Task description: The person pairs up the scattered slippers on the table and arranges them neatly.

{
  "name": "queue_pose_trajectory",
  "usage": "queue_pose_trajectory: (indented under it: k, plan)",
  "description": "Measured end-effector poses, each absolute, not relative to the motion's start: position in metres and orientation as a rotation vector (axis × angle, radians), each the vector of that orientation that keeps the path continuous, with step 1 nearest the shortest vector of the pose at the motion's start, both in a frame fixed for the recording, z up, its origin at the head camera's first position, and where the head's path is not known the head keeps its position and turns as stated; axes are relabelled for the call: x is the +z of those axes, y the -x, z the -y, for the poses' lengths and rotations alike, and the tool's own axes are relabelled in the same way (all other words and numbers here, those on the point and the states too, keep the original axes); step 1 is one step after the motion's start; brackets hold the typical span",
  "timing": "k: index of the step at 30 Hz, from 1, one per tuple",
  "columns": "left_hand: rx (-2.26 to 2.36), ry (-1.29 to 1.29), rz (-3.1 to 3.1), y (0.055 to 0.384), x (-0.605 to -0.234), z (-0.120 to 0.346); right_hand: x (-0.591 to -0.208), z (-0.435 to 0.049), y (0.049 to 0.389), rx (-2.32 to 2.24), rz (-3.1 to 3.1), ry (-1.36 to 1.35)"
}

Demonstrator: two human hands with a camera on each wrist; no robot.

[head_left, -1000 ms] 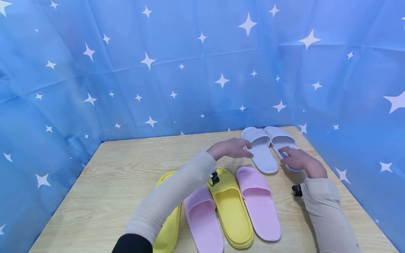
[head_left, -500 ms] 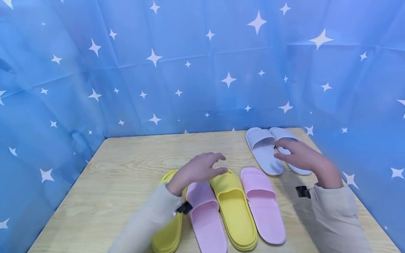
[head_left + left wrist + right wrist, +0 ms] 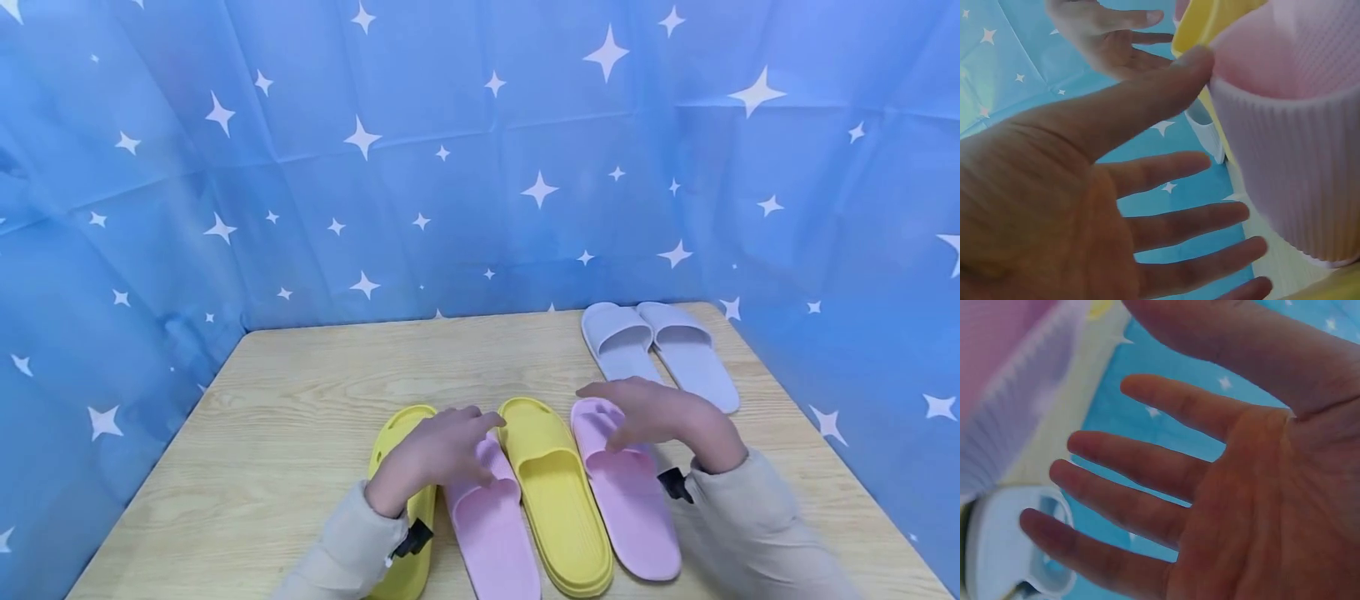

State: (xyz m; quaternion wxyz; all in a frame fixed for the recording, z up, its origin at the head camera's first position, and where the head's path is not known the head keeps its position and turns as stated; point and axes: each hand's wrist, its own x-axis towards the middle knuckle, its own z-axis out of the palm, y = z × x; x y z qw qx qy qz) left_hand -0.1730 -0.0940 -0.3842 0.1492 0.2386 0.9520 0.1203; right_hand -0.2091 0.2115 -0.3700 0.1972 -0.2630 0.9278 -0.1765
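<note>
From the head camera I look down on a pale wood-grain worktop (image 3: 300, 433) with four slippers lying in a row across the near side, toes pointing away from me. From left to right they are the left yellow slipper (image 3: 422, 504), the left pink slipper (image 3: 495, 533), the right yellow slipper (image 3: 558, 508) and the right pink slipper (image 3: 637, 517).

My left hand (image 3: 442, 450) is over the left pink slipper and partly hides the left yellow slipper. In the left wrist view its fingers are spread, with the thumb beside the rim of a pink strap; I cannot tell whether it touches. My right hand (image 3: 660, 417) is over the front half of the right pink slipper, its fingers fanned apart in the right wrist view; I cannot tell whether it touches anything there either.

Beyond the right hand, at the far right corner, lies a pair of white slippers (image 3: 693, 358), side by side. Both arms wear beige sleeves (image 3: 757, 517). Behind the worktop hangs a blue curtain (image 3: 450, 208) printed with white four-pointed stars.
</note>
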Motion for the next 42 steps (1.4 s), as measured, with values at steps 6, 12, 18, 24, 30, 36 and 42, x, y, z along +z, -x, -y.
queue_pose_trajectory:
  k: [6, 12, 18, 24, 30, 36, 42]
  plan:
    - [0.292, -0.654, -2.643, 0.170, -0.388, 0.097, -0.383, -0.200, 0.207, -0.414, -2.554, 0.658]
    - [0.276, -0.655, -2.643, 0.176, -0.383, 0.104, -0.383, -0.197, 0.210, -0.416, -2.575, 0.732]
    - [0.312, -0.645, -2.665, 0.182, -0.379, 0.118, -0.388, -0.190, 0.214, -0.432, -2.605, 0.835]
    - [0.371, -0.568, -2.661, 0.187, -0.380, 0.129, -0.391, -0.185, 0.213, -0.477, -2.597, 0.901]
    - [0.393, -0.551, -2.659, 0.192, -0.381, 0.134, -0.392, -0.180, 0.212, -0.498, -2.611, 0.987]
    - [0.400, -0.520, -2.690, 0.196, -0.381, 0.141, -0.399, -0.172, 0.212, -0.513, -2.653, 1.080]
    - [0.428, -0.499, -2.704, 0.201, -0.383, 0.149, -0.403, -0.166, 0.212, -0.495, -2.679, 1.088]
